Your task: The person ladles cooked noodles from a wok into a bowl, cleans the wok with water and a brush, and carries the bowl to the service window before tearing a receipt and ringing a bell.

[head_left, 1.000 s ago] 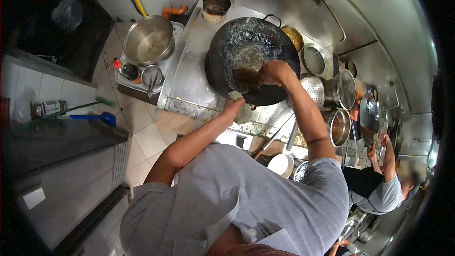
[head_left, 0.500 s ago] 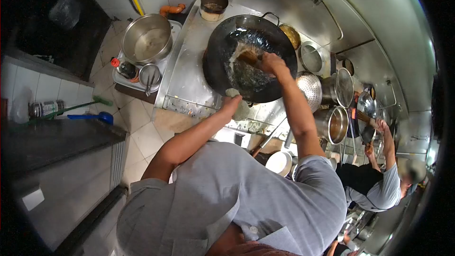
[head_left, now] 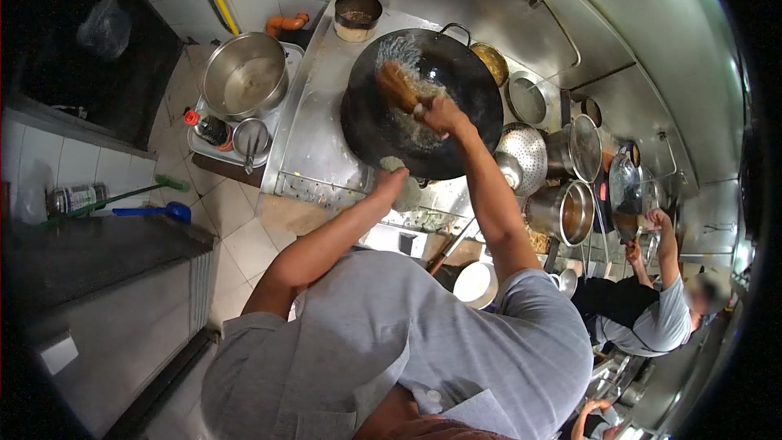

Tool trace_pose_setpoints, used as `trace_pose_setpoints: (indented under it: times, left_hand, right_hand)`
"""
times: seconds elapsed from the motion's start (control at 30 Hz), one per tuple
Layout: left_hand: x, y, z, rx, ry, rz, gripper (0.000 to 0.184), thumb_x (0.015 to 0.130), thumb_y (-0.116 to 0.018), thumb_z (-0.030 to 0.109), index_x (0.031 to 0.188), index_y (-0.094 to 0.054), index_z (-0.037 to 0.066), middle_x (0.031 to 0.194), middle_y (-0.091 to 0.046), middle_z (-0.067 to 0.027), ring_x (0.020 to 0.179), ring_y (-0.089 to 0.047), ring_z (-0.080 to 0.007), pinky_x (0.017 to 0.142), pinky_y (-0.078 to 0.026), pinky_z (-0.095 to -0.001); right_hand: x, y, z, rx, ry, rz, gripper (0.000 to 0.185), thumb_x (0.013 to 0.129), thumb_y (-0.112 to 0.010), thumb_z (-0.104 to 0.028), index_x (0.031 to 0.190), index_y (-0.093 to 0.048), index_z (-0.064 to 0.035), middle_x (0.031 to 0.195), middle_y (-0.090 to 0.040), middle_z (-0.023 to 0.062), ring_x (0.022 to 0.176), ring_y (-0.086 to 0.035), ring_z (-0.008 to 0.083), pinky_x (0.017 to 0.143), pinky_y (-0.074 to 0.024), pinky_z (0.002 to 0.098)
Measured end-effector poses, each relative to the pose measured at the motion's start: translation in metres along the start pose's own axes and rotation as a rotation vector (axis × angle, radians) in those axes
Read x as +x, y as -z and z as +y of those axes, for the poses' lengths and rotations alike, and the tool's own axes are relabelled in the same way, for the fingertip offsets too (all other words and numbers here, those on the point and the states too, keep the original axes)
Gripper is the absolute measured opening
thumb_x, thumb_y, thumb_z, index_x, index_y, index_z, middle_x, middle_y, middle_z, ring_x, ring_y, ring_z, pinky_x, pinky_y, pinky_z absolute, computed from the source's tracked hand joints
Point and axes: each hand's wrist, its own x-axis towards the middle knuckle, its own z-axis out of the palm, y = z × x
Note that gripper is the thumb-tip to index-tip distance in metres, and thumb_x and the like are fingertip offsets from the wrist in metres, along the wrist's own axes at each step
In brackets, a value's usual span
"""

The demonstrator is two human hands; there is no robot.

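the right hand (head_left: 444, 116) is gripping a brush (head_left: 397, 85) in the wok (head_left: 472, 102); the left hand (head_left: 393, 184) is gripping a cloth (head_left: 391, 164) at the wok's rim

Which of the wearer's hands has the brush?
The right hand, gripping the brown brush inside the wok; the left hand instead holds a pale cloth at the wok's near rim.

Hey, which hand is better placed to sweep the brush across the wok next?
Probably the right hand: its grip is on the brown brush, inside the wok. The left hand is at the near rim with a pale cloth, away from the brush.
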Motion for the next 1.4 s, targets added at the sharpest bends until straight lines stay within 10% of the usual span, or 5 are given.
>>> trace_pose_setpoints:
  times: [0.23,0.47,0.73,0.93,1.4]
  left_hand:
    - [0.013,-0.002,-0.018,-0.078,-0.096,-0.059,0.069,0.085,-0.071,0.037,0.133,-0.049,-0.007,0.133,-0.054,-0.0218,0.121,-0.054,-0.0297,0.098,-0.044,-0.0398]
    - [0.040,-0.004,-0.036,-0.047,-0.019,-0.029,0.045,0.087,-0.068,0.032,0.120,-0.059,0.003,0.114,-0.063,-0.0111,0.101,-0.063,-0.0223,0.085,-0.052,-0.0394]
    - [-0.009,0.000,-0.002,-0.064,-0.111,-0.023,0.060,0.086,-0.069,0.033,0.130,-0.049,-0.003,0.122,-0.059,-0.0157,0.110,-0.060,-0.0270,0.090,-0.049,-0.0398]
    - [-0.002,-0.001,-0.001,-0.033,-0.041,-0.072,0.072,0.085,-0.069,0.035,0.136,-0.044,-0.008,0.134,-0.053,-0.0216,0.120,-0.055,-0.0307,0.098,-0.045,-0.0403]
    - [-0.011,-0.002,0.010,-0.075,-0.066,-0.099,0.065,0.085,-0.070,0.038,0.127,-0.055,-0.009,0.124,-0.061,-0.0207,0.112,-0.060,-0.0279,0.093,-0.047,-0.0389]
  right_hand:
    - [-0.083,0.049,-0.011,-0.660,0.069,-0.202,0.053,0.080,-0.071,-0.047,0.106,-0.073,-0.0016,0.098,-0.071,0.0252,0.092,-0.071,0.0403,0.082,-0.0572,0.0458]
    - [-0.006,0.033,-0.009,-0.112,-0.177,-0.064,0.040,0.085,-0.067,-0.035,0.104,-0.071,0.0008,0.101,-0.070,0.0271,0.092,-0.071,0.0412,0.080,-0.0579,0.0477]
    - [-0.094,0.087,-0.011,-0.650,-0.127,-0.244,0.049,0.084,-0.072,-0.039,0.121,-0.068,-0.0063,0.121,-0.067,0.0220,0.114,-0.065,0.0360,0.096,-0.0524,0.0454]
    - [0.000,0.045,-0.014,0.135,-0.345,-0.159,0.059,0.085,-0.067,-0.043,0.116,-0.062,0.0064,0.109,-0.069,0.0269,0.107,-0.067,0.0374,0.089,-0.0550,0.0466]
    - [0.009,0.060,0.041,-0.487,-0.142,0.043,0.047,0.083,-0.070,-0.039,0.112,-0.070,-0.0025,0.111,-0.071,0.0221,0.105,-0.069,0.0363,0.089,-0.0564,0.0442]
